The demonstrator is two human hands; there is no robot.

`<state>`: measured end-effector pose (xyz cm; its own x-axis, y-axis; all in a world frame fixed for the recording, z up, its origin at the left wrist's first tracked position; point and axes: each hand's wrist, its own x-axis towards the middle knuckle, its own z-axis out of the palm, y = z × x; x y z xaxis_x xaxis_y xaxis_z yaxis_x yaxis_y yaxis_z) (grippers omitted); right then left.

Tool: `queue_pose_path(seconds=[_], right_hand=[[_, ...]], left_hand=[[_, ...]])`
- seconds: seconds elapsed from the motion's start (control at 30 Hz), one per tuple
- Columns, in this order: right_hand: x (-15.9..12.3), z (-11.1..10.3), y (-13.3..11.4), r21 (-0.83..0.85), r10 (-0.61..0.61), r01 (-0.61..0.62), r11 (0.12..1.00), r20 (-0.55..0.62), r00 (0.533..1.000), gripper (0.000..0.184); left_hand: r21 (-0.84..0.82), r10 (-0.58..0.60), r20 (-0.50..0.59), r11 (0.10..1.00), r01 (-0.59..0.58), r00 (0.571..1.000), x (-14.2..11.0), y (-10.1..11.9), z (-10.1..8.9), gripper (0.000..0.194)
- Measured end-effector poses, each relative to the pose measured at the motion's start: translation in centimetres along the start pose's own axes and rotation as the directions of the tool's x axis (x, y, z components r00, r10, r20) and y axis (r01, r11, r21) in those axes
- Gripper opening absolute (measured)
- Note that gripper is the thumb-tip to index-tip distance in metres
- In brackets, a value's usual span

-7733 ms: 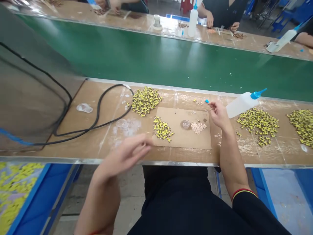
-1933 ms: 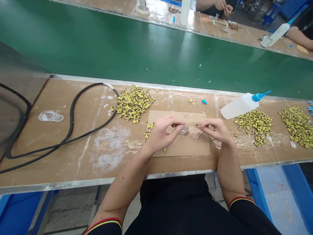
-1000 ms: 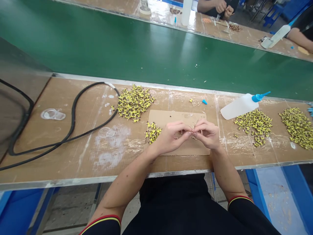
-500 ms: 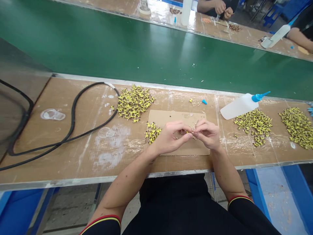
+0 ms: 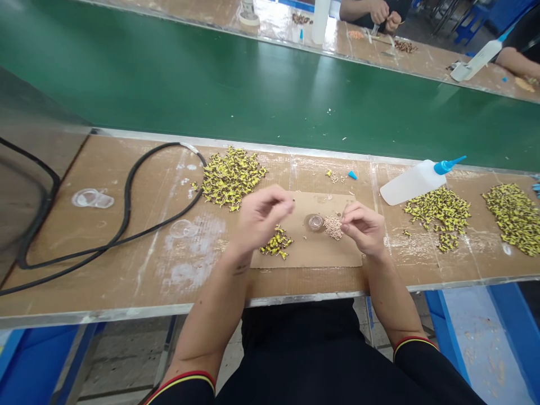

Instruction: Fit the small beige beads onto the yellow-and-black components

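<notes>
My left hand (image 5: 262, 218) is raised over the left part of a brown cardboard sheet (image 5: 307, 253), thumb and fingers curled together. It is a little smeared, and anything in its pinch is hidden. Below it lies a small heap of yellow-and-dark little pieces (image 5: 277, 243). At the sheet's right side my right hand (image 5: 363, 228) pinches thumb against fingertips; what is between them is too small to name. Beside those fingertips is a pile of tiny pale pink pieces (image 5: 333, 226). Just left of that pile sits a small clear round dish (image 5: 315, 223).
A larger yellow-and-dark heap (image 5: 232, 177) lies back left, near a looped black cable (image 5: 126, 197). To the right, a white squeeze bottle (image 5: 413, 183) leans by two yellow heaps (image 5: 441, 214). A green belt (image 5: 270, 95) runs behind; people's hands (image 5: 386, 16) work beyond it.
My hands were together over the pale pieces; the left has moved away to the left and slightly up. The right stays near its place. The clear dish and pale pile now show.
</notes>
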<state>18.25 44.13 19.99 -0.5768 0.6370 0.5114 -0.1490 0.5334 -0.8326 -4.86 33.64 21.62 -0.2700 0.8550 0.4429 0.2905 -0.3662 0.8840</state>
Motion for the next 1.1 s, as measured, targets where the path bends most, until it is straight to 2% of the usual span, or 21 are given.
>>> queue_pose_path(seconds=[0.07, 0.13, 0.2, 0.27, 0.33, 0.43, 0.53, 0.63, 0.77, 0.93, 1.1], right_hand=[[0.1, -0.6, 0.1, -0.048, 0.013, -0.013, 0.999, 0.003, 1.0, 0.014], [0.3, -1.1, 0.2, -0.123, 0.034, -0.029, 0.992, 0.037, 0.999, 0.012], [0.5, -1.4, 0.3, -0.194, 0.05, -0.03, 0.98, 0.102, 0.994, 0.009], [0.7, -1.5, 0.6, -0.263, 0.076, -0.026, 0.965, 0.181, 0.981, 0.008], [0.8, -1.4, 0.9, -0.321, 0.109, -0.022, 0.947, 0.255, 0.961, 0.009], [0.7, -1.1, 1.5, -0.372, 0.144, -0.017, 0.928, 0.316, 0.938, 0.011], [0.6, -1.0, 1.9, -0.413, 0.17, -0.022, 0.91, 0.325, 0.93, 0.012], [0.7, -1.1, 1.9, -0.439, 0.191, -0.024, 0.898, 0.342, 0.92, 0.012], [0.8, -1.1, 1.8, -0.445, 0.206, -0.028, 0.895, 0.358, 0.911, 0.012], [0.7, -0.9, 1.8, -0.469, 0.209, -0.01, 0.883, 0.373, 0.904, 0.012], [0.6, -0.8, 1.8, -0.477, 0.226, -0.03, 0.879, 0.361, 0.905, 0.011]], left_hand=[[-0.059, 0.003, -0.232, 0.998, -0.017, 0.973, 0.3, -1.0, -2.3, 0.031], [-0.15, 0.005, -0.412, 0.986, -0.074, 0.911, 0.6, -2.5, -4.6, 0.04], [-0.172, -0.041, -0.517, 0.983, -0.057, 0.855, 0.8, -4.6, -6.5, 0.044], [-0.093, -0.037, -0.621, 0.995, -0.026, 0.783, 0.9, -6.7, -7.6, 0.039], [0.006, -0.009, -0.647, 1.0, 0.017, 0.762, 0.9, -8.4, -8.0, 0.032], [0.086, 0.004, -0.59, 0.995, 0.058, 0.808, 0.8, -9.2, -7.5, 0.018], [0.107, -0.057, -0.516, 0.986, 0.131, 0.855, 0.6, -8.0, -6.2, 0.007], [0.12, -0.08, -0.45, 0.982, 0.149, 0.889, 0.5, -6.4, -4.9, 0.012], [0.111, -0.099, -0.412, 0.981, 0.158, 0.906, 0.6, -5.4, -4.0, 0.021], [0.103, -0.112, -0.374, 0.982, 0.161, 0.921, 0.5, -5.0, -3.4, 0.011], [0.1, -0.076, -0.359, 0.988, 0.12, 0.93, 0.5, -4.9, -3.1, 0.007]])
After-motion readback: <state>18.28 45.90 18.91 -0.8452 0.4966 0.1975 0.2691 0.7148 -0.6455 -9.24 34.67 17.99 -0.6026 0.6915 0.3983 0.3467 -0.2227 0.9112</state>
